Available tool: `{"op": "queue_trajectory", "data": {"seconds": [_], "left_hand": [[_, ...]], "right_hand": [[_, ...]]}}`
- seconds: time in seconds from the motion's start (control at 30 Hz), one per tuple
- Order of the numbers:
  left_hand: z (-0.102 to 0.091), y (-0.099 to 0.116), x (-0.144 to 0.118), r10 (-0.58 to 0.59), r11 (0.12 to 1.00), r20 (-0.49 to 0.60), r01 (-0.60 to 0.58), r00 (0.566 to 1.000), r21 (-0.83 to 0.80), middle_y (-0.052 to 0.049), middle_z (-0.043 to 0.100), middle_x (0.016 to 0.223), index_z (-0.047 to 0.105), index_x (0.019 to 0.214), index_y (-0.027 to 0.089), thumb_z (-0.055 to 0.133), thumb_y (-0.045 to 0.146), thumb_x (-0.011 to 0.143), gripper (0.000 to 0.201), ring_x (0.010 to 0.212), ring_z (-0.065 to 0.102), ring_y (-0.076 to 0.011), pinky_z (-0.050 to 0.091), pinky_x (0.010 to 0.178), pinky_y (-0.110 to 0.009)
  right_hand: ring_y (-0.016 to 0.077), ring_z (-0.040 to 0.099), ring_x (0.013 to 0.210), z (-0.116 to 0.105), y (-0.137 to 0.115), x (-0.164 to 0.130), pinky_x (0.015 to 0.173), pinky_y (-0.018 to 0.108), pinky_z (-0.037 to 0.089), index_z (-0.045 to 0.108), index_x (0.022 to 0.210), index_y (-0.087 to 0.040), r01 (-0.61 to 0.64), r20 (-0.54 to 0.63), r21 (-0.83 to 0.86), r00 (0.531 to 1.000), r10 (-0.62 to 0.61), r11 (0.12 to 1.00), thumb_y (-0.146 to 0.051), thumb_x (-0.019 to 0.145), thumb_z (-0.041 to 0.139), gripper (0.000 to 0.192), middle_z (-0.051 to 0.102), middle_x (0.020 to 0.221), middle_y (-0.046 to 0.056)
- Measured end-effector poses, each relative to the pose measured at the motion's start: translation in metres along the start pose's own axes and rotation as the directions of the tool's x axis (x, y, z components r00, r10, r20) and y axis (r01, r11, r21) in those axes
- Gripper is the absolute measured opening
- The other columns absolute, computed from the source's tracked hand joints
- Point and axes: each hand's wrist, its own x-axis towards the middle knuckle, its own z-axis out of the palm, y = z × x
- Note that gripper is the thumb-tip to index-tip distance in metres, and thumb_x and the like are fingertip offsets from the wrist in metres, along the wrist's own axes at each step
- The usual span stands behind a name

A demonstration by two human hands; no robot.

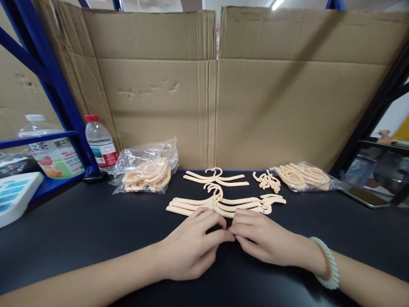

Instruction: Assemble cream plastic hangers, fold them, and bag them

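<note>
Both my hands meet low in the middle of the head view, with their fingertips touching. My left hand is closed, its thumb and index finger pinched together. Pressed against them are the bent fingers of my right hand, closed too. Anything between the fingertips is hidden or too small to name. Just beyond my knuckles lies a row of cream plastic clothes hangers, hooks pointing away from me. Small loose cream pieces lie at their right end. Farther back are more clothes hangers, laid flat.
A clear bag of cream parts lies at the back left, another bag at the back right. A pile of small cream hooks is beside it. A phone, a water bottle and a cardboard wall border the black table.
</note>
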Motion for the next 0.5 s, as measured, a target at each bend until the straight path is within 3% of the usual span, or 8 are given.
{"op": "queue_trajectory", "data": {"seconds": [0.5], "left_hand": [[0.0006,-0.0007,-0.0003,-0.010,1.000,-0.012,0.009,1.000,-0.028,-0.008,0.055,0.104,0.052,0.118,0.021,0.046,0.005,0.079,0.043,0.096,0.052,-0.0203,0.042,0.092,-0.035]], "right_hand": [[0.0158,0.047,0.076,0.0022,0.0010,0.0003,0.069,0.028,0.043,0.060,0.087,-0.015,0.002,-0.042,-0.084,0.999,-0.005,0.996,-0.012,0.090,0.041,0.019,0.055,0.080,0.005]]}}
